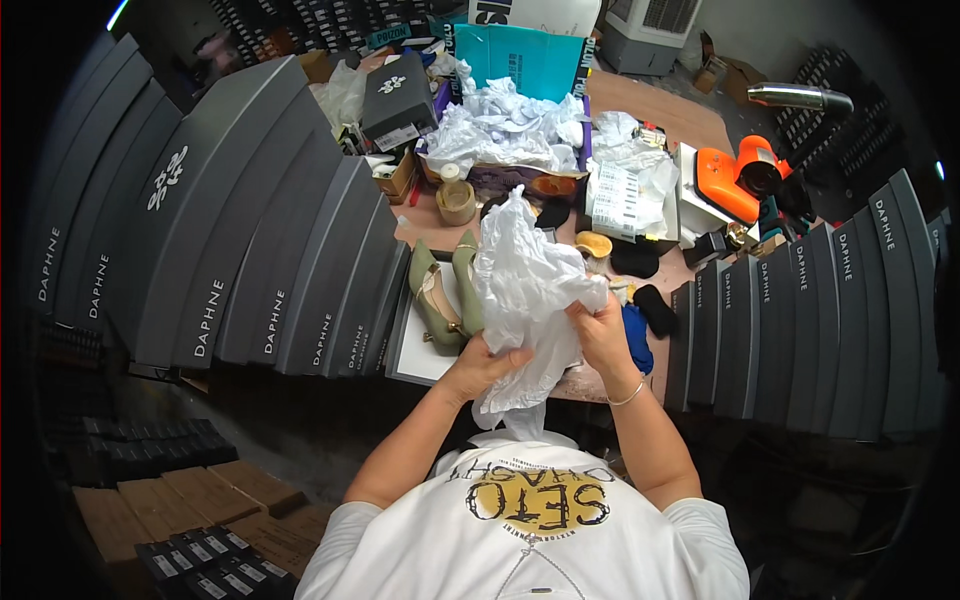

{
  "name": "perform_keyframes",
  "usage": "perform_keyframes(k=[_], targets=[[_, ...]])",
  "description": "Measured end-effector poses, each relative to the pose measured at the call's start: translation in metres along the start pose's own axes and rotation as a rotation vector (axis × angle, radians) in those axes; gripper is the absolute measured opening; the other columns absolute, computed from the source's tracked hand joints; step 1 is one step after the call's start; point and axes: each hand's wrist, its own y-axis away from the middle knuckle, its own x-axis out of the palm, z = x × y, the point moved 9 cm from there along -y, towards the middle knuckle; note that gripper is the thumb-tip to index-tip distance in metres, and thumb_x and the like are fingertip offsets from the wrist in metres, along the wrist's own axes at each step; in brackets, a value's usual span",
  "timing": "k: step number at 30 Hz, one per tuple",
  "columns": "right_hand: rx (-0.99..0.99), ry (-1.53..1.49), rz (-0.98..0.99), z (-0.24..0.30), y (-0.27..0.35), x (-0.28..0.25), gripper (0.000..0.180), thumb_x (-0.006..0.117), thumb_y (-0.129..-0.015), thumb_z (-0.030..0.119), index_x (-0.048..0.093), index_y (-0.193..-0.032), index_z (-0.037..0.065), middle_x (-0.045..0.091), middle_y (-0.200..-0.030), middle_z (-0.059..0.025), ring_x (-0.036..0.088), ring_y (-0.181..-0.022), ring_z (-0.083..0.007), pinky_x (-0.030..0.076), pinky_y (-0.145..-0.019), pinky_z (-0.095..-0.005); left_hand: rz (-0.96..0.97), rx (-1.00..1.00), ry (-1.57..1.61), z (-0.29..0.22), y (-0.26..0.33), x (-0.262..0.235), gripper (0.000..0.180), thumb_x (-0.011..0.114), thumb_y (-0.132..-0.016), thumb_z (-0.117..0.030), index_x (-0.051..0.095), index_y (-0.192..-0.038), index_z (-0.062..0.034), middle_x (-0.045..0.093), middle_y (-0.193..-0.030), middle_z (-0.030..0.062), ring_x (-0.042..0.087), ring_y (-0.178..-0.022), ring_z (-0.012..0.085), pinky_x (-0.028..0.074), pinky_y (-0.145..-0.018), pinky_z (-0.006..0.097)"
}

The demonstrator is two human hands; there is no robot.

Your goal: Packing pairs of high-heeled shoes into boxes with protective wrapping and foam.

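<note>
Between my two hands hangs a crumpled sheet of white tissue paper (530, 290). My left hand (482, 368) grips its lower left part, with the thumb lying across the paper. On the right side my right hand (600, 335) pinches the paper's edge, a thin bracelet on that wrist. Just left of the paper, a pair of green heeled shoes (435, 305) lies in an open shoebox (412, 365) with a white inside. The paper hides part of one shoe and the box's right side.
Stacks of dark grey shoeboxes (230, 220) rise at the left, and another row (800, 310) stands at the right. Ahead, a carton heaped with crumpled white paper (515, 125) stands near a jar (455, 200). An orange device (735, 180), sponges (594, 243) and a blue cloth (637, 335) are farther right.
</note>
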Motion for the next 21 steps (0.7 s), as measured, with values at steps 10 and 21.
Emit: perform_keyframes(k=[10, 21], targets=[[-0.097, 0.806, 0.704, 0.069, 0.05, 0.02, 0.049, 0.073, -0.077, 0.012, 0.058, -0.122, 0.004, 0.056, -0.124, -0.0137, 0.053, -0.117, -0.0282, 0.04, -0.098, -0.0346, 0.11, 0.556, -0.503, -0.075, 0.0, -0.024, 0.038, 0.048, -0.071, 0.015, 0.068, -0.1, 0.0001, 0.066, -0.108, 0.0124, 0.063, -0.1, 0.023, 0.048, -0.089, 0.031], [0.136, 0.525, 0.168, -0.01, 0.017, 0.003, 0.025, 0.068, -0.078, 0.007, 0.065, -0.101, 0.0, 0.069, -0.084, -0.0122, 0.064, -0.074, -0.0148, 0.05, -0.07, -0.0276, 0.16, 0.219, -0.375, -0.044, -0.007, 0.016, 0.059, 0.063, -0.086, -0.019, 0.041, -0.135, 0.0029, 0.059, -0.116, 0.0123, 0.056, -0.106, 0.0169, 0.044, -0.092, 0.028]])
